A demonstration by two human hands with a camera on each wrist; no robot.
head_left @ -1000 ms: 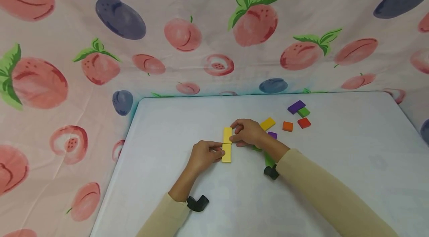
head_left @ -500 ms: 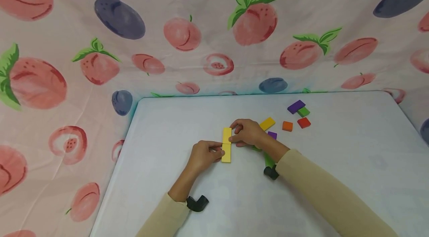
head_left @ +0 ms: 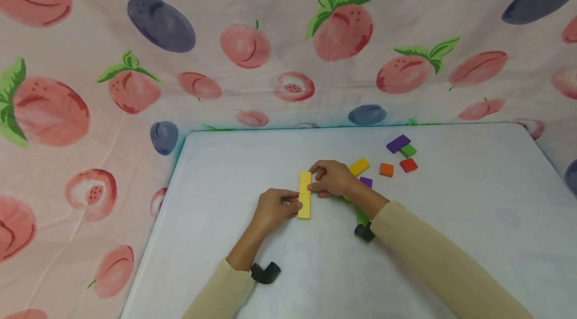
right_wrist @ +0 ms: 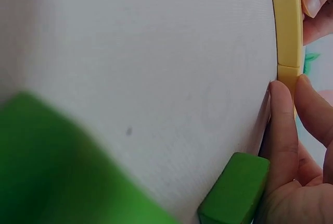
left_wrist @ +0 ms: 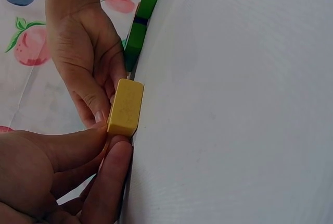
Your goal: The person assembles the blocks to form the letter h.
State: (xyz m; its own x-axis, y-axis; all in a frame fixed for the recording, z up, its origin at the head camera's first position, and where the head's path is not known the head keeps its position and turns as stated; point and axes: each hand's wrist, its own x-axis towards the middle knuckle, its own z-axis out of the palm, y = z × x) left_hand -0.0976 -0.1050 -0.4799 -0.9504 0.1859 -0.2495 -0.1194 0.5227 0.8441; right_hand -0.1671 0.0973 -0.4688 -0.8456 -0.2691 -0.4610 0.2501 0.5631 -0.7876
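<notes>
Two yellow blocks lie end to end on the white table, the far block [head_left: 305, 182] touching the near block [head_left: 304, 209]. My left hand [head_left: 272, 210] holds the near block at its left side, its thumb over the edge. From the right, my right hand [head_left: 334, 179] holds the far block between thumb and forefinger. In the right wrist view the seam between the blocks shows, with the right fingertips [right_wrist: 281, 91] just beside it. The left wrist view shows one yellow block's end [left_wrist: 125, 107] between the two hands.
Right of the blocks lie another yellow block [head_left: 360, 166], an orange block [head_left: 386, 170], a red block [head_left: 408, 165], a purple block [head_left: 398, 143] and a small green block [head_left: 408, 150]. Under the right forearm, a green block [head_left: 362, 216] and a purple block [head_left: 366, 182] are partly hidden.
</notes>
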